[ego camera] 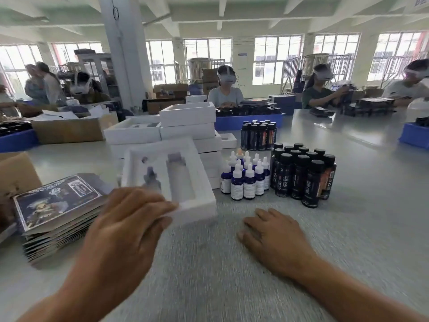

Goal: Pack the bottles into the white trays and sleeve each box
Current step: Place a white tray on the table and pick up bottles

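Observation:
My left hand (130,219) grips the near edge of a white tray (199,196), tilted up off the grey table, its two shaped cavities empty. My right hand (274,238) rests flat on the table, holding nothing, to the right of the tray. Behind it stand several small blue dropper bottles (246,180) with white caps and, to their right, several tall black bottles (304,177) with black caps. A stack of flat printed sleeves (58,205) lies left of my left hand. More white trays (185,126) are stacked behind the held one.
More black bottles (258,135) stand further back near a blue crate (232,123). Cardboard boxes (69,131) sit at the left. Another blue crate (413,135) is at the right edge. Other people work at the table's far side.

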The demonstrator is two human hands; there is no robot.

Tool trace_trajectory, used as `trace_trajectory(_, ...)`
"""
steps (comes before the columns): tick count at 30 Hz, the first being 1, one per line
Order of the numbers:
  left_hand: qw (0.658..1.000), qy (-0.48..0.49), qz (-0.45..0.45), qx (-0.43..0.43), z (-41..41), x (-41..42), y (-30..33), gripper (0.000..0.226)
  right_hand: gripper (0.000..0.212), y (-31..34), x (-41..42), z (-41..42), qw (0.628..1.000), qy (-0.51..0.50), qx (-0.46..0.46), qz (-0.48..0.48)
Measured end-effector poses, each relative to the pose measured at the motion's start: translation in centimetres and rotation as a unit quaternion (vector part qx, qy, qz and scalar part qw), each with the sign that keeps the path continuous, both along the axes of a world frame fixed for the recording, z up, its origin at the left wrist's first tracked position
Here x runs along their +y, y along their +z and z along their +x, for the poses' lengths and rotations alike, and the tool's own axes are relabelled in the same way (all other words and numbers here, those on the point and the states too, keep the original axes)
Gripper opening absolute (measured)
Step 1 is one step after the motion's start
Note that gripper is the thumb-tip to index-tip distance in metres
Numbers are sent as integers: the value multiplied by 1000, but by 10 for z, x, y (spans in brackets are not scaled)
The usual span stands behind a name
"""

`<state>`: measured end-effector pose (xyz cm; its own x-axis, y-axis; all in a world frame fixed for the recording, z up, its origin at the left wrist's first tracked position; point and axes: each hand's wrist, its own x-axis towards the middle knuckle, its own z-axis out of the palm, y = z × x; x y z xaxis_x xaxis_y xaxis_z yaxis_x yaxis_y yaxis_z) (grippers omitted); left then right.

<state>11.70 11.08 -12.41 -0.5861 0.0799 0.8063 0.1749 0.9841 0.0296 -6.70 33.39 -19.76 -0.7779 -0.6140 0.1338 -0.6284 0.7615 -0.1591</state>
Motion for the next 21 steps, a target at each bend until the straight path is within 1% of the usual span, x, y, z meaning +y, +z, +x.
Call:
trace_trajectory(2, 996, -54, 25, -59, -7, 21, -22, 20, 64, 3, 0, 0, 1000, 1, 8, -6)
trace_trajectory(4, 987, -67, 53, -135, -15, 29, -40, 15, 50, 7, 2, -1, 1000, -4, 8, -23)
trace_trajectory(5, 980, -68, 71, -173, -18, 30, -47, 18, 41, 8, 2, -2, 999, -8, 5, -35)
trace_trajectory(6, 976, -73, 78, -192, -20, 30, -52, 21, 34, 8, 3, -3, 999, -8, 3, -46)
trace_trajectory(8, 974, -89, 79, -195, -21, 29, -55, 20, 31, 8, 5, -3, 998, -4, 1, -55)
trace_trajectory(10, 970, -101, 112, -192, -22, 26, -49, 36, 30, 7, 5, -4, 998, 0, 10, -54)
trace_trajectory(12, 966, -91, 173, -170, -28, 20, -41, 46, 27, 7, 5, -4, 998, 0, 20, -60)
trace_trajectory(14, 958, -60, 238, -151, -38, 10, -38, 43, 26, 7, 5, -4, 997, -2, 27, -67)
trace_trajectory(15, 950, -36, 268, -158, -45, 4, -39, 43, 25, 7, 4, -4, 997, -3, 29, -70)
trace_trajectory(17, 930, 3, 314, -191, -55, -5, -45, 50, 25, 5, 5, -4, 997, 0, 36, -72)
trace_trajectory(18, 919, 9, 335, -208, -57, -8, -49, 48, 25, 4, 5, -4, 996, 3, 38, -76)
trace_trajectory(20, 898, -8, 373, -231, -57, -10, -55, 26, 23, 3, 5, -3, 996, 9, 41, -84)
trace_trajectory(21, 892, -16, 387, -235, -56, -9, -56, 19, 23, 2, 5, -4, 995, 11, 40, -93)
